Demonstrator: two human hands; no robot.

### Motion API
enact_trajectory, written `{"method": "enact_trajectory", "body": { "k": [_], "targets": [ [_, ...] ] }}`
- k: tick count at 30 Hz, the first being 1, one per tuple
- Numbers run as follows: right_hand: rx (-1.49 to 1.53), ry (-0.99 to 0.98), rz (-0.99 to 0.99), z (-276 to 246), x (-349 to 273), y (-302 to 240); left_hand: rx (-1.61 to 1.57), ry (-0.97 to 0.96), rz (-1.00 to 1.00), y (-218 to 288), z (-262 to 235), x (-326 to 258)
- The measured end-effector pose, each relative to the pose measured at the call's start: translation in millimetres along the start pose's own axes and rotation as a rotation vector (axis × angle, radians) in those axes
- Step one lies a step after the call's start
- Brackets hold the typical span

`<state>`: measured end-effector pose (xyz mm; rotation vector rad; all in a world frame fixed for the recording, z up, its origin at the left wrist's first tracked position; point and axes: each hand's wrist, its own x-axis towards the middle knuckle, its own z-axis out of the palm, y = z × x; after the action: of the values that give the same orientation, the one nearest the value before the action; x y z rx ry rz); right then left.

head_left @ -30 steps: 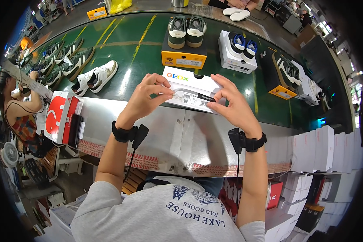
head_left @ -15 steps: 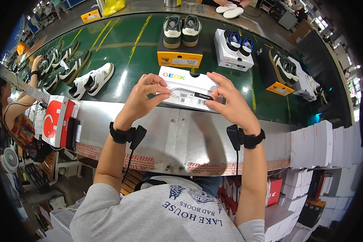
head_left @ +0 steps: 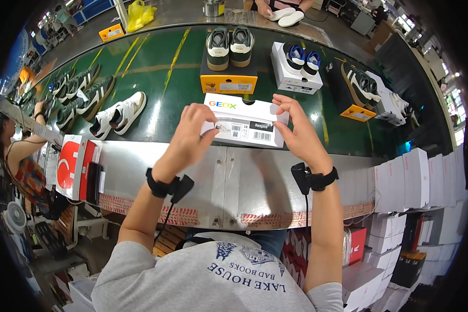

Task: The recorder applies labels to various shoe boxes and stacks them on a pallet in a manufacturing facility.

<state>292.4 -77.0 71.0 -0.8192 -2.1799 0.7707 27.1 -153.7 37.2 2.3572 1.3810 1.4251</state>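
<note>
A white shoe box [head_left: 243,106] with a grey printed end lies at the near edge of the green conveyor belt [head_left: 161,112], its label facing me. My left hand [head_left: 191,136] is closed at the box's left end, with thumb and fingertips on the corner. At the right end, my right hand [head_left: 300,127] grips the other corner, thumb on the front and curled fingers near the lid's top. A black strap with a small device is on each wrist. Just beyond stands an orange and black shoe box [head_left: 229,83] with a pair of dark green sneakers [head_left: 230,48] on top.
Blue and white shoes [head_left: 302,60] sit on a white box to the right. White sneakers [head_left: 120,115] stand left on the belt. A red and white box [head_left: 74,166] rests on the metal ledge [head_left: 208,182]. White boxes [head_left: 416,174] are stacked at right; a co-worker [head_left: 23,151] is at left.
My hands have shifted outward to the box's ends, and my right fingers no longer cover the dark label strip. The box sits slightly lower in the view.
</note>
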Motion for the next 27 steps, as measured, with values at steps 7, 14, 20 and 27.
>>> {"method": "enact_trajectory", "body": {
  "k": [7, 14, 20, 27],
  "targets": [
    [0.223, 0.072, 0.144, 15, -2, -3, 0.308, -0.276, 0.226, 69, 77, -4],
    [-0.078, 0.252, 0.107, 43, 5, -5, 0.471, -0.251, 0.185, 45, 79, -9],
    [-0.366, 0.241, -0.039, 49, 11, 7, 0.594, -0.191, 0.074, 13, 36, -29],
    [-0.445, 0.266, -0.191, 3, 1, 2, 0.525, -0.219, -0.302, -109, 15, -120]
  ]
}}
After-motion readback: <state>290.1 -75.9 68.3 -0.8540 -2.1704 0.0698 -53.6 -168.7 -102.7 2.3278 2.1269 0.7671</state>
